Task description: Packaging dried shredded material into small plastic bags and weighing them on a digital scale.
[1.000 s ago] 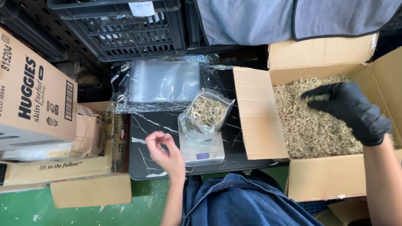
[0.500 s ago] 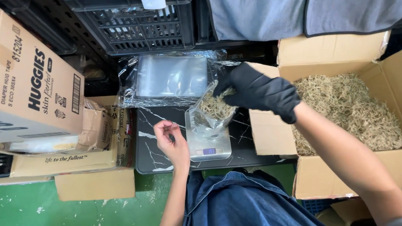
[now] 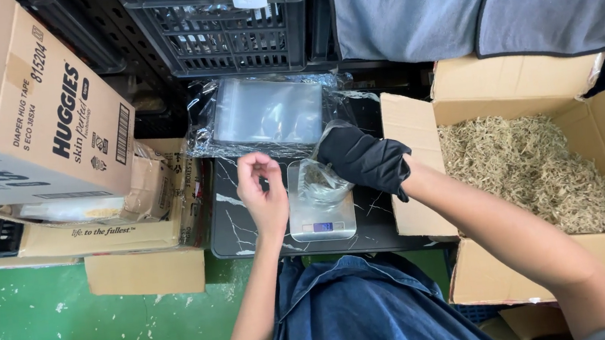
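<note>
1. The person is sitting over a dark marbled tabletop (image 3: 237,225), and a small silver scale (image 3: 322,216) is standing on it directly in front of them.
2. A clear plastic bag (image 3: 316,182) holding a little dried, straw-coloured material is sitting on the scale's platform, between the two hands.
3. The right hand (image 3: 365,159), in a black glove, is reaching in from the right and covering the bag's upper right edge, touching it. The fingers are curled down over the mouth; I cannot tell whether they are pinching the plastic or just resting inside it.
4. The bare left hand (image 3: 264,193) is hovering just to the left of the bag, apart from it. Its fingertips are drawn together in a loose pinch, and whether anything is caught between them is too small to make out.
5. The bag is standing more or less upright on the scale, its mouth opening upward and leaning toward the gloved hand. Seen from above, its long axis cannot be judged well.
6. A stack of flat clear bags (image 3: 267,114) is lying on crinkled film just beyond the scale, toward the black crates (image 3: 228,28).
7. To the right, an open cardboard box (image 3: 458,86) is sitting just beside the tabletop, filled with the same dried shreds (image 3: 534,168).
8. Closed cardboard cartons (image 3: 34,108) are piling up at the left, over a green floor (image 3: 33,318).
</note>
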